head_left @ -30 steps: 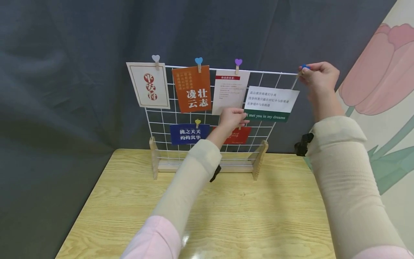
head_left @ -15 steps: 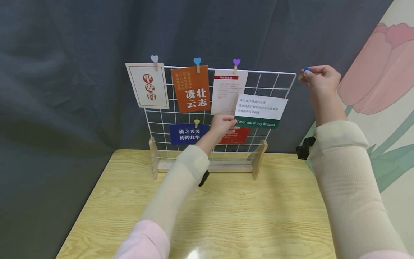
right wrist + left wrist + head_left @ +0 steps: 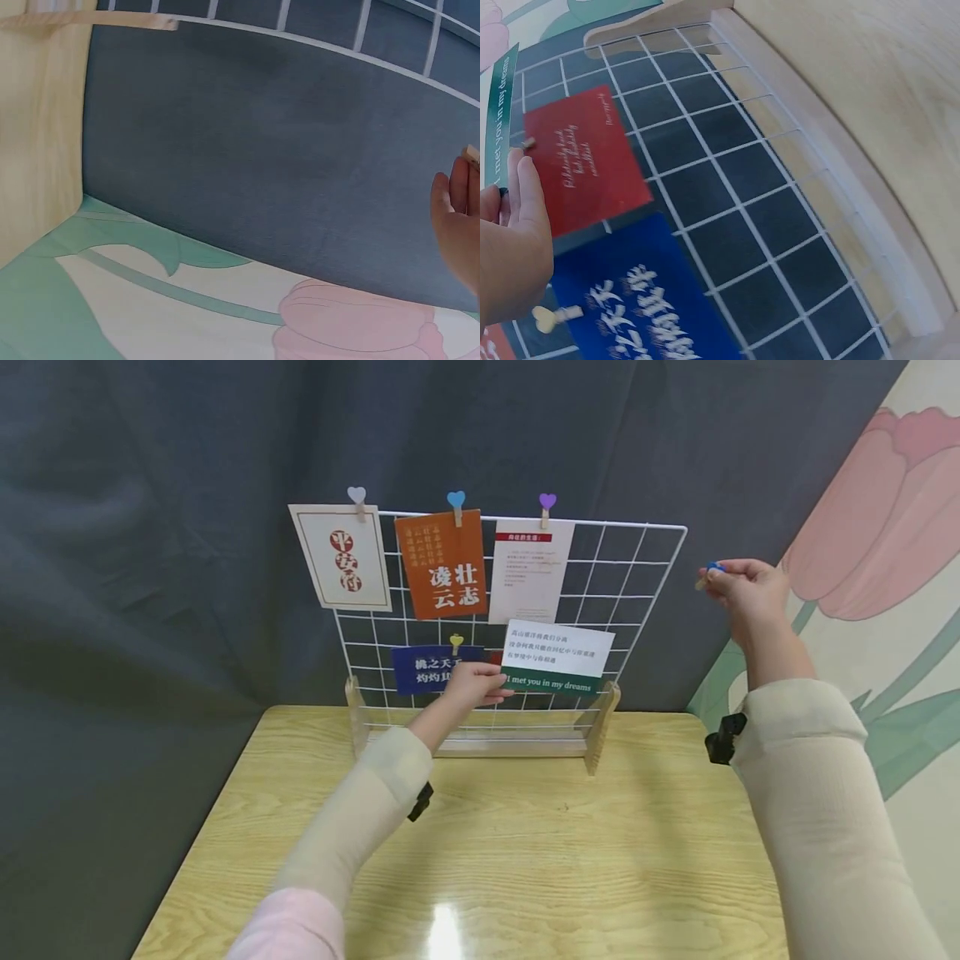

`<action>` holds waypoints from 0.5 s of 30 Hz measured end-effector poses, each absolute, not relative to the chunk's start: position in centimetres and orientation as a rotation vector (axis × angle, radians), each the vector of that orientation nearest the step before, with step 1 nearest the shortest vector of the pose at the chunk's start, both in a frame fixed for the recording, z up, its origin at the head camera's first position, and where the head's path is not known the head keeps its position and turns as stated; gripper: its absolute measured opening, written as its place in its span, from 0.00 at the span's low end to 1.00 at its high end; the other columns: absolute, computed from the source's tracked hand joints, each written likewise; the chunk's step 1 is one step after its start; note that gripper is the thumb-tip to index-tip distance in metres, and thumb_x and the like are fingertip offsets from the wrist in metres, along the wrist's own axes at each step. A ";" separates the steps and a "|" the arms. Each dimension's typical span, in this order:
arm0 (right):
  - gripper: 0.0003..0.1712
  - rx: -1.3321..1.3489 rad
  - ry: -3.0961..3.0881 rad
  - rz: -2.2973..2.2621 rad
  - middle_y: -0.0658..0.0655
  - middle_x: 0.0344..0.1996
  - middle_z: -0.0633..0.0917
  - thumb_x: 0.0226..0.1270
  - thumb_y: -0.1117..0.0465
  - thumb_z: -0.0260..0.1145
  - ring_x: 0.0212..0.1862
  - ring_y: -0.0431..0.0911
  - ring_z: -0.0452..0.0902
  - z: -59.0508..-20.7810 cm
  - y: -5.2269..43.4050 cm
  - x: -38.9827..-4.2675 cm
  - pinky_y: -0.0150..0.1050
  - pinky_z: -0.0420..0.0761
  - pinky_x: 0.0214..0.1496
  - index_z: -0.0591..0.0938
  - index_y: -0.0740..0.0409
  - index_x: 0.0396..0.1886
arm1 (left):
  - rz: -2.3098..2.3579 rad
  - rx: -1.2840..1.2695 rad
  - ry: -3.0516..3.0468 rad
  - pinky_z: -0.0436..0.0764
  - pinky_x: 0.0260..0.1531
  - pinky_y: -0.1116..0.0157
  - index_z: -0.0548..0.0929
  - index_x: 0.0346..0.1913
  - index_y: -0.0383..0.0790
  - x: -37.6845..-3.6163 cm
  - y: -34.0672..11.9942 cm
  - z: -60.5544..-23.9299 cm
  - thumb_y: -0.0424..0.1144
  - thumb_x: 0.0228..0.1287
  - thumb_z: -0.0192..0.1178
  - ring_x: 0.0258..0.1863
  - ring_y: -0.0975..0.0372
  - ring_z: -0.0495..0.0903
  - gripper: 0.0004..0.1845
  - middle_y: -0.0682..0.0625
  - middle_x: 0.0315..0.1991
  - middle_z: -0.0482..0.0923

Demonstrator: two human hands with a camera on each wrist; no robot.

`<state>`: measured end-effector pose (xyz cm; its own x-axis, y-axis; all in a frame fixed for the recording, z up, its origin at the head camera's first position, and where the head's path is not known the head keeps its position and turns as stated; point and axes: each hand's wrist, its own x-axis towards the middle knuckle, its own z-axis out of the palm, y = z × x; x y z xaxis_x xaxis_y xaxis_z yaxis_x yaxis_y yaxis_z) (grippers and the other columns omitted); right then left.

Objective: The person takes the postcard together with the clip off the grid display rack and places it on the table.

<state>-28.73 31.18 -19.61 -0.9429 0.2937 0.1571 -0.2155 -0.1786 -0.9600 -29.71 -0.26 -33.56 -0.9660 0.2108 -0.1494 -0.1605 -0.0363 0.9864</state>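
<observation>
My left hand (image 3: 470, 685) pinches the left edge of a white and green card (image 3: 561, 647), held in front of the lower right of a white wire grid (image 3: 637, 564). Behind that card hangs a red card (image 3: 585, 161), mostly covered in the head view. A blue card (image 3: 420, 670) with a yellow heart clothespin (image 3: 456, 643) hangs just left of the hand. Off the grid's right edge, my right hand (image 3: 753, 597) pinches a blue heart clothespin (image 3: 715, 567). Only part of that hand shows in the right wrist view.
Along the top wire hang a cream card (image 3: 341, 560), an orange card (image 3: 441, 568) and a white card (image 3: 531, 568), each under a heart clothespin. Wooden feet (image 3: 602, 731) support the grid on the wooden table (image 3: 525, 843). Behind stands a dark curtain (image 3: 187, 527).
The left hand has drawn the white and green card down and left, away from the top right corner. With the blue clothespin, the right hand has left the top wire and sunk lower.
</observation>
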 end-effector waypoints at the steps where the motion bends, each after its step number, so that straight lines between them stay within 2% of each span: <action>1: 0.03 -0.080 -1.797 2.164 0.51 0.24 0.82 0.51 0.72 0.62 0.28 0.40 0.78 -20.0 31.3 -28.8 0.26 0.75 0.33 0.77 0.62 0.26 | 2.092 0.044 1.982 0.77 0.31 0.68 0.72 0.50 0.28 -29.7 -0.6 -33.8 0.29 0.58 0.54 0.34 0.57 0.79 0.16 0.39 0.44 0.74; 5: 0.03 -0.038 -1.869 2.119 0.50 0.23 0.82 0.52 0.71 0.61 0.28 0.39 0.78 -21.5 31.7 -28.7 0.26 0.75 0.35 0.78 0.61 0.25 | 2.111 0.019 1.965 0.77 0.35 0.66 0.69 0.52 0.26 -29.6 -1.7 -34.9 0.27 0.57 0.53 0.37 0.53 0.78 0.18 0.36 0.47 0.71; 9: 0.03 -0.017 -1.920 2.076 0.49 0.22 0.82 0.53 0.70 0.61 0.27 0.38 0.78 -22.5 32.0 -28.5 0.24 0.75 0.33 0.78 0.60 0.26 | 2.103 0.002 1.971 0.75 0.38 0.64 0.68 0.54 0.26 -29.5 -2.4 -35.6 0.27 0.58 0.52 0.39 0.52 0.77 0.19 0.36 0.49 0.69; 15: 0.03 0.021 -1.931 2.065 0.49 0.21 0.82 0.52 0.70 0.62 0.26 0.38 0.78 -23.9 32.3 -28.5 0.24 0.75 0.31 0.79 0.59 0.25 | 2.110 -0.029 1.968 0.75 0.39 0.63 0.68 0.53 0.26 -29.5 -3.2 -36.8 0.26 0.57 0.53 0.38 0.53 0.77 0.20 0.35 0.50 0.68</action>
<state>-28.46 32.32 -23.89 -0.9507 0.2161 0.2222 -0.2362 -0.0408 -0.9708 -29.46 -3.18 -36.79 -0.9673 0.1712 -0.1871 -0.1986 -0.0524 0.9787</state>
